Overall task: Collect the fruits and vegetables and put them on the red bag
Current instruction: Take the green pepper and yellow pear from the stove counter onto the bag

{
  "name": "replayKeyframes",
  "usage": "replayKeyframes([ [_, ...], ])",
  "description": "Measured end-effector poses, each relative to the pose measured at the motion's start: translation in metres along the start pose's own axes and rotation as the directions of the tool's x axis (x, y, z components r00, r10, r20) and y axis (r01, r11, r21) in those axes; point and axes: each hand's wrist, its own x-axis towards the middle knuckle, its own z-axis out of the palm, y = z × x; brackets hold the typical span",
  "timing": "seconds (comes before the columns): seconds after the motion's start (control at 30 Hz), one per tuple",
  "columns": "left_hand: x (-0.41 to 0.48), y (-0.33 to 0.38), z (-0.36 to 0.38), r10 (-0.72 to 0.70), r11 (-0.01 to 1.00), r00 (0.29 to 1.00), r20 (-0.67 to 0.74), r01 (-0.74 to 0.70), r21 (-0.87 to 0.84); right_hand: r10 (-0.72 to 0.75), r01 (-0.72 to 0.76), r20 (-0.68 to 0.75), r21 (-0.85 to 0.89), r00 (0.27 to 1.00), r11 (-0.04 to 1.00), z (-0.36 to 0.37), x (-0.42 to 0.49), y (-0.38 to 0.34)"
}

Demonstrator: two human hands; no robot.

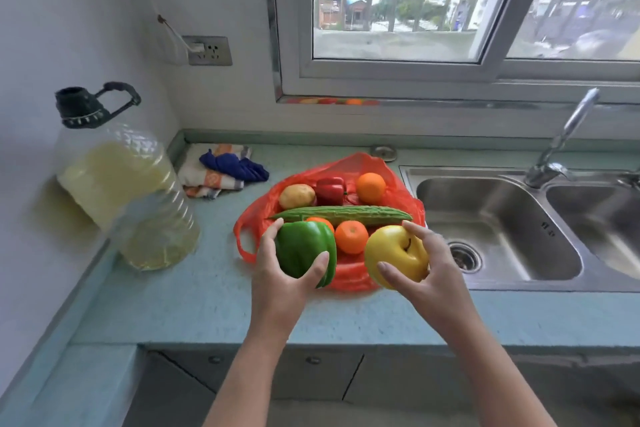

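Over the near edge of the red bag (pixel 398 184), the left hand (pixel 277 274) grasps a green pepper (pixel 304 250) and the right hand (pixel 429 274) grasps a yellow apple (pixel 391 253); farther back on the bag lie a cucumber (pixel 346 214) and an orange (pixel 351 236)

My arms are bare. I have no sleeves on them, all the way down to the bottom of the picture. My left hand (pixel 284 274) has nothing on it: no glove, no ring and no watch. My right hand (pixel 429 274) is bare like that too, with no band on the wrist. My fingers (pixel 320 265) are thin and long. My nails are short and plain, with no paint on them.
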Motion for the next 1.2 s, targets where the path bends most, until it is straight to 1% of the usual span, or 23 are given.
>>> replayKeyframes([
  [0.23, 0.046, -0.020, -0.005, 0.014, 1.000, 1.000, 0.008, -0.014, -0.007, -0.005, 0.005, 0.007, -0.085, 1.000, 0.996, 0.035, 0.044, 0.000],
  [0.47, 0.081, -0.033, -0.001, 0.001, 1.000, 1.000, -0.019, -0.001, 0.005, -0.023, 0.024, 0.020, -0.070, 1.000, 0.997, 0.053, 0.081, 0.010],
  [0.73, 0.135, -0.041, 0.018, 0.003, 0.995, 1.000, 0.003, -0.004, 0.100, 0.060, -0.063, -0.057, -0.046, 0.997, 0.997, 0.048, 0.137, 0.038],
  [0.83, 0.156, -0.042, 0.030, 0.001, 0.991, 0.999, 0.035, -0.006, 0.134, 0.092, -0.095, -0.072, -0.037, 0.993, 0.995, 0.045, 0.153, 0.053],
  [0.97, 0.175, -0.045, 0.052, 0.018, 0.988, 0.997, 0.080, -0.030, 0.154, 0.125, -0.128, -0.049, -0.063, 0.991, 0.990, 0.045, 0.167, 0.078],
  [1.13, 0.185, -0.055, 0.077, 0.043, 0.979, 0.982, 0.185, -0.078, 0.188, 0.194, -0.195, -0.029, -0.085, 0.981, 0.977, 0.044, 0.171, 0.102],
  [1.2, 0.190, -0.059, 0.085, 0.054, 0.975, 0.979, 0.199, -0.095, 0.202, 0.204, -0.204, -0.012, -0.101, 0.979, 0.974, 0.044, 0.171, 0.109],
])
